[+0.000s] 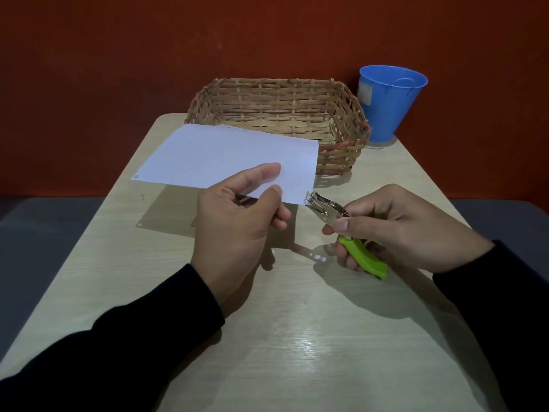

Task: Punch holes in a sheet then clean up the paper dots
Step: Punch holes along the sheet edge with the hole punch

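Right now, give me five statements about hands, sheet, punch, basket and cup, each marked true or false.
1. The left hand holds the sheet above the table. True.
2. The punch is in the left hand. False: the right hand grips it.
3. The punch head sits at the sheet's near right corner. True.
4. The cup stands inside the basket. False: it stands beside it, to the right.
5. The sheet has no holes. False: one shows at its near left corner.
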Action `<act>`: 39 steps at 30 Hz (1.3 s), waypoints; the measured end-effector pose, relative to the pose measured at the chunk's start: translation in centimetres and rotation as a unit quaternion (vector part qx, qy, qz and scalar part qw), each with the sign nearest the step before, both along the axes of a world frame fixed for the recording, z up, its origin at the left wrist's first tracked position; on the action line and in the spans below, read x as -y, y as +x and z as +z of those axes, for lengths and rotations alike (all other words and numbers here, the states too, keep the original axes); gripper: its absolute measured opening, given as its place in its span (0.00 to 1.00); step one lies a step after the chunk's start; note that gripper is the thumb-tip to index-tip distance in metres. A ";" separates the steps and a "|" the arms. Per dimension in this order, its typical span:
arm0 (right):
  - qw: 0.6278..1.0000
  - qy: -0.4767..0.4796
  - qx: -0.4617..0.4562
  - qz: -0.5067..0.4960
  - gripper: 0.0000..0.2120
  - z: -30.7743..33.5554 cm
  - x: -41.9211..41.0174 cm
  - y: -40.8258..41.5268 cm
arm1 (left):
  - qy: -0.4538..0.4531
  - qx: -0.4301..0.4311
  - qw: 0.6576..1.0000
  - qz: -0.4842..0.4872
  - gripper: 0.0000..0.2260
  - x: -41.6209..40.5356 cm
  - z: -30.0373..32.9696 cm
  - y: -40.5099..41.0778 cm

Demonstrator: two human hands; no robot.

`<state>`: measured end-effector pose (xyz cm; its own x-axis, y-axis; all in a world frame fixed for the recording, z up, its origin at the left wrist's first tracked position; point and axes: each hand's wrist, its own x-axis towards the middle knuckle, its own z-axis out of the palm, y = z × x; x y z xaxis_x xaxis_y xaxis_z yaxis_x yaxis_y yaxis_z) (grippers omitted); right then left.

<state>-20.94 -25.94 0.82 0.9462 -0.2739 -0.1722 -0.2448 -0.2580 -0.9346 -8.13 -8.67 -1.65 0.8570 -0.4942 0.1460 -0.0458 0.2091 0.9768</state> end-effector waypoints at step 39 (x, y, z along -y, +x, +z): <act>0.995 -0.096 0.010 0.011 0.18 0.2 -0.7 0.0 | 0.007 0.002 1.000 -0.004 0.11 -0.1 -0.2 0.1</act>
<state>-20.89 -25.27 1.02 0.9554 -0.2782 -0.0992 -0.2179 -0.4375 -0.8724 -8.07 -8.58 -1.87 0.8522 -0.5034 0.1429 -0.0488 0.1954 0.9795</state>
